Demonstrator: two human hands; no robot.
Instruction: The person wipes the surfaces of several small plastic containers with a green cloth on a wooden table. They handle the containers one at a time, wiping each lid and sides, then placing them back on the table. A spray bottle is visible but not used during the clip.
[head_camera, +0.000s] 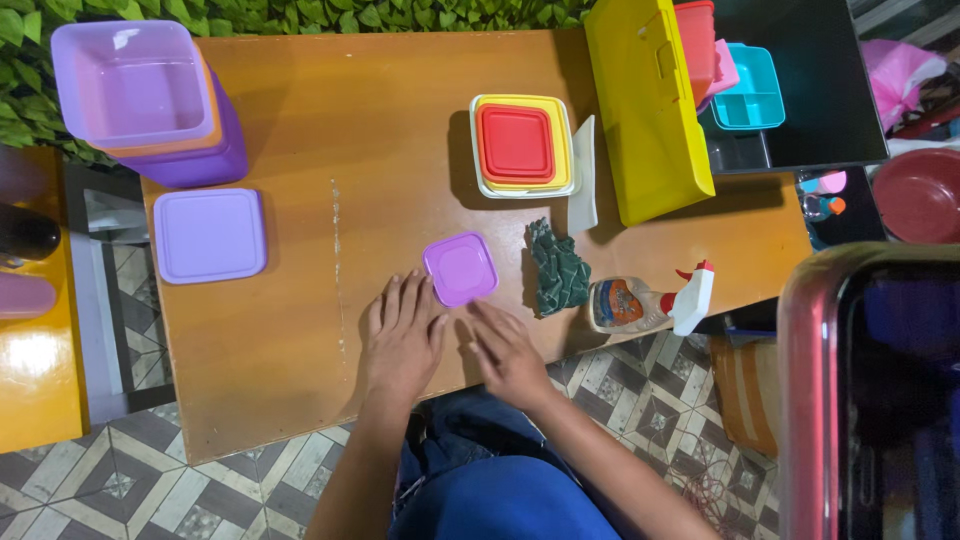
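Note:
My left hand lies flat on the wooden table, fingers spread, its fingertips just below and left of a small purple lid. Beside it, my right hand also rests flat on the table, fingers pointing up-left toward that lid, holding nothing. A crumpled green cloth lies to the right of the lid. A spray bottle with a white and red trigger lies on its side near the table's front right edge.
Stacked purple and orange containers stand at the back left, with a large purple lid in front. A stack of white, yellow and red lids sits mid-back. A yellow box leans at the right. Dark object blocks the lower right.

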